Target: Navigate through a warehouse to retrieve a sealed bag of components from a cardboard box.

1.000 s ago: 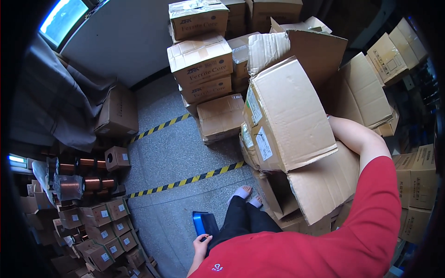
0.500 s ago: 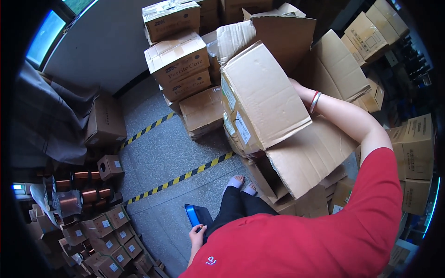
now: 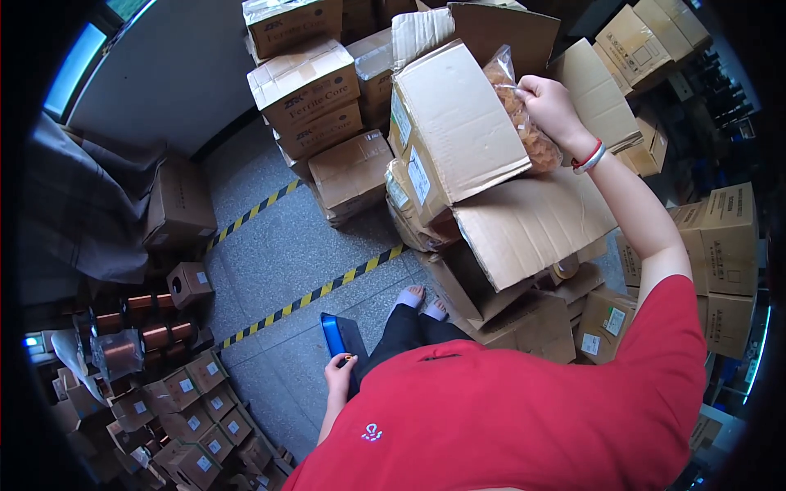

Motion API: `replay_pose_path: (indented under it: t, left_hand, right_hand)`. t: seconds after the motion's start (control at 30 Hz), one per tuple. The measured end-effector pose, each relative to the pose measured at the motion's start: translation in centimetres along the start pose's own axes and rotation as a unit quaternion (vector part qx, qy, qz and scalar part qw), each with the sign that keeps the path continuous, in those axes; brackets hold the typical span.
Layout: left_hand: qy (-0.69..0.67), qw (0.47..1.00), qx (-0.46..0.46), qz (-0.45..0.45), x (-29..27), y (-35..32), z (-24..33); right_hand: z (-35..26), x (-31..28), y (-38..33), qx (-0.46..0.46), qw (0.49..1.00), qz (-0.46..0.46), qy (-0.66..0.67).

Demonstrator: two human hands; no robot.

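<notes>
My right hand (image 3: 550,106) is closed on the gathered top of a clear plastic bag (image 3: 536,147) full of small orange-brown parts. The bag hangs at the mouth of an open cardboard box (image 3: 467,123), partly hidden by its raised flap. Low by my left thigh, my left hand (image 3: 337,376) has its fingers curled at the edge of a blue plastic bin (image 3: 332,334). A tiny orange piece (image 3: 349,358) shows at its fingertips, too small to name. My leg and shirt cover part of the bin.
Stacked cartons (image 3: 307,82) stand beyond the open box, with more cartons (image 3: 725,245) at the right. Another open carton (image 3: 475,286) sits below the flap. Copper wire spools (image 3: 123,356) and small boxes (image 3: 192,425) fill the lower left. Striped tape (image 3: 311,299) crosses the floor.
My right hand has come up from inside the open box, and the bag of orange-brown parts now shows in it. The left hand stays low with the blue bin.
</notes>
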State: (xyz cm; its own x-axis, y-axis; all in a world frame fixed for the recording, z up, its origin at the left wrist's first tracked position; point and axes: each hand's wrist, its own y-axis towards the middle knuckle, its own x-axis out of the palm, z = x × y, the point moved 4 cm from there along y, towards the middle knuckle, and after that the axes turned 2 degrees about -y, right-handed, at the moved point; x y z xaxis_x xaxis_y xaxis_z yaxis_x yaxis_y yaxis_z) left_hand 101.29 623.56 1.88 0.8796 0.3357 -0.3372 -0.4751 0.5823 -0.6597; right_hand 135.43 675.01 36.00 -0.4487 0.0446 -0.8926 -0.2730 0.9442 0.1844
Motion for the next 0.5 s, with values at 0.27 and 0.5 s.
replay_pose_path:
  t: [0.27,0.5]
  left_hand:
    - [0.014,0.999,0.027,-0.016,-0.5,0.4,-0.6]
    - [0.045,0.996,0.072,0.016,-1.2,2.3,2.9]
  right_hand:
    - [-4.1,-6.5,-2.6,-0.078,0.981,0.169,-0.062]
    - [-6.3,-12.7,-4.4,-0.075,0.972,0.218,0.051]
